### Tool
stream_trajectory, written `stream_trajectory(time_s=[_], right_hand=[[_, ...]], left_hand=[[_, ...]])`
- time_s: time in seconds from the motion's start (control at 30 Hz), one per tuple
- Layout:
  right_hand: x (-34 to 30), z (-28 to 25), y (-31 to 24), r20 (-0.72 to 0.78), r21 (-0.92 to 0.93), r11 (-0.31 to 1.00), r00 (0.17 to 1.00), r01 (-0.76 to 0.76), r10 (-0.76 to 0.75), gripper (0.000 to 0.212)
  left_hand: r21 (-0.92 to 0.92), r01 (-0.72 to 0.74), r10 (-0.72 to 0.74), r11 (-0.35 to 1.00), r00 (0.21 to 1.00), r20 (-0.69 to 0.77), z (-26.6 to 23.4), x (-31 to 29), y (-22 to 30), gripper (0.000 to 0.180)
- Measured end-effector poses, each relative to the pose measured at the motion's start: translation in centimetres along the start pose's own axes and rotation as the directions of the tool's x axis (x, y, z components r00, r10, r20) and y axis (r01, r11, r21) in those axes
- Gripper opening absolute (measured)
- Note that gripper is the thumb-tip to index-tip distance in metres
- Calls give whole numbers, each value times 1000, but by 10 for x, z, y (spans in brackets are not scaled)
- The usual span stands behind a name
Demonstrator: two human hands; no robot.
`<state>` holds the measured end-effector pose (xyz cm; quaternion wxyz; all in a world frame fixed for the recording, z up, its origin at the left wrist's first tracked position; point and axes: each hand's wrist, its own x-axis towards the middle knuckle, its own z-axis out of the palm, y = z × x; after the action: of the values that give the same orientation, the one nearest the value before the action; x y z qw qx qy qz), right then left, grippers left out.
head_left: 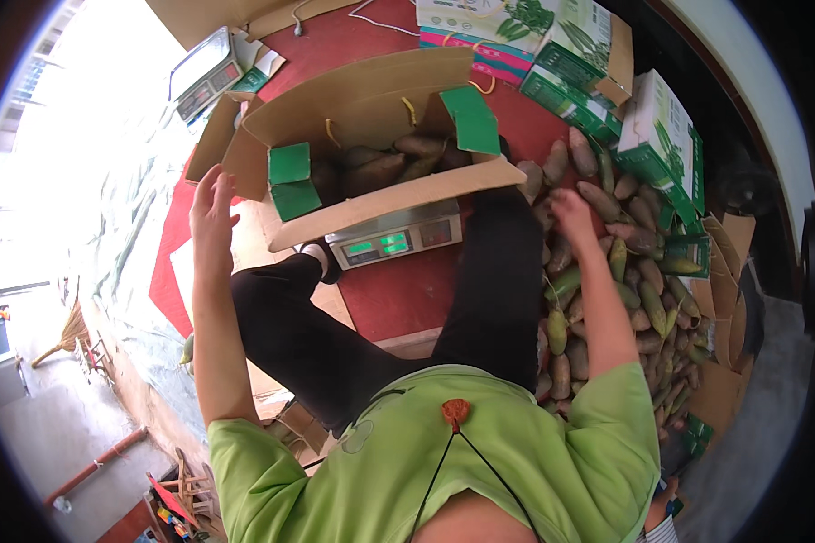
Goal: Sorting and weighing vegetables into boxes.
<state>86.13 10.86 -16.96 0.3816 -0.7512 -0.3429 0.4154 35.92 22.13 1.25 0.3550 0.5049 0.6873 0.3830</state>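
Note:
A cardboard box (380, 201) with green corner flaps sits on a digital scale (398, 237) in front of me, its lid raised. Several brown root vegetables (371, 172), long and radish-like, lie inside. My left hand (213, 206) is raised beside the box's left end, holding nothing, fingers apart. To the right of my knee, my right hand (572, 215) is down at a heap of long brown and green root vegetables (656, 299). Its fingers bend toward the vegetables, and the fingertips are hidden, so I cannot see whether they grip one.
Another scale (206, 72) stands at the far left. Green and white cartons (666, 136) are stacked at the far right, behind the heap. Opened cardboard (729, 308) borders the heap's right side. Red covering (398, 303) lies under the scale. A broom (68, 330) stands at the left.

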Motion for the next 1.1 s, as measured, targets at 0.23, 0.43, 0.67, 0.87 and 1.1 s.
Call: stream_trajectory(time_s=[0.23,0.43,0.67,0.87,1.1], right_hand=[[58,66,-122,153,172,985,987,24,-51,34],[81,82,-130,241,137,990,969,21,-54,41],[100,100,-136,346,85,996,936,29,-57,51],[96,106,-157,428,371,872,892,-319,144,44],[104,143,-227,452,273,949,892,-157,17,44]], left_hand=[[87,410,-412,908,832,372,15,57,-48,66],[180,423,-454,888,745,488,32,74,-62,65],[33,515,-475,857,762,440,19,79,-83,69],[235,379,-440,895,834,332,32,85,-78,75],[-58,445,-429,894,885,179,-21,84,-94,86]])
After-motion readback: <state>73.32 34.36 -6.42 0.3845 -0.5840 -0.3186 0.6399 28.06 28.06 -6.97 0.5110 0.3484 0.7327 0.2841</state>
